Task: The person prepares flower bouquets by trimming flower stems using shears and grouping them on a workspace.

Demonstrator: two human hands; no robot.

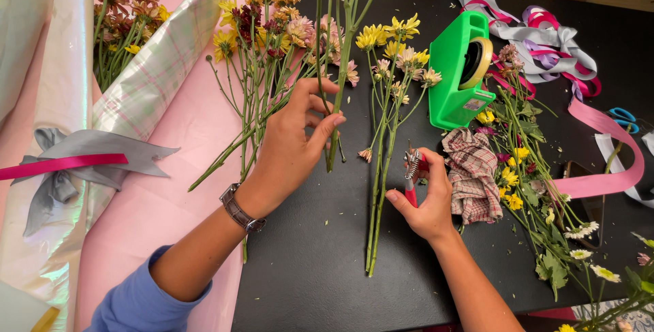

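On the black table (320,264), my left hand (293,148) was holding a long green flower stem (338,80) upright-ish, fingers and thumb pinched around it near the cut end, with the bloom up past the top of the view. Over to the right, my right hand (426,202) was wrapped around a small pair of red-handled pruning snips (413,172), fingers closed on the handles, blades pointing up and sitting just beside the stem bundle, not touching the one I was holding (couldn't tell from that angle if the blades were actually shut).

Between my two hands lay a little bunch of yellow and pale pink chrysanthemums (392,53), stems running down toward me. Left of my wrist there was another loose spread of orange and pink mums (262,25) half on the pink wrapping paper (184,189).

As for progress, I'd say it was somewhere in the middle. One bouquet (122,25) already sat in plaid wrapping at the far left, with a grey and pink ribbon bow (75,165) lying near it, so that part looked done. Plenty was left though: loose stems everywhere, a messy pile of trimmed leaves and small flowers (524,168) on the right next to a checked cloth (473,175), and nothing gathered on the pink sheet yet. The green tape dispenser (463,73) and a tangle of ribbons (545,46) were parked at the back, apart from both hands.
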